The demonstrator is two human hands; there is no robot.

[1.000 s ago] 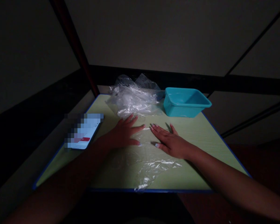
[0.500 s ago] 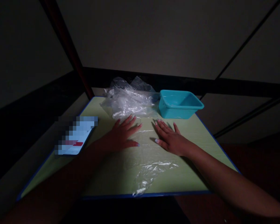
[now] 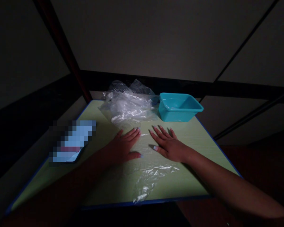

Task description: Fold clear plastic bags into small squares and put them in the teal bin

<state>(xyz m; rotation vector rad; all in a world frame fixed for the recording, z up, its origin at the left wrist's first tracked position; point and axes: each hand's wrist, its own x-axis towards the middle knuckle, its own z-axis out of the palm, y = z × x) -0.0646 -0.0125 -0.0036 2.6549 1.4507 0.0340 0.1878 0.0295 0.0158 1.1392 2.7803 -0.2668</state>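
Observation:
A clear plastic bag (image 3: 153,176) lies spread flat over the middle of the table, its crinkled near end reaching the front edge. My left hand (image 3: 124,145) rests palm down on the bag's left side, fingers stretched out, thumb pointing right. On the right side my right hand (image 3: 168,145) also lies flat, its fingers spread and pointing away from me. Neither hand grips anything. Just beyond my left fingertips is a heap of crumpled clear plastic bags (image 3: 130,107). A turquoise plastic basin (image 3: 180,115) stands past my right fingertips, with no contents visible in it.
A phone (image 3: 73,142) with a lit, blurred screen lies at the table's left side. The light green table (image 3: 194,186) has a blue edge. Behind it rises a pale panelled wall (image 3: 144,41); the surroundings are dark.
Both hands have slid slightly toward me over the bag. The left fingers have drawn closer together, while the right fingers have spread wider. The view has shifted a little.

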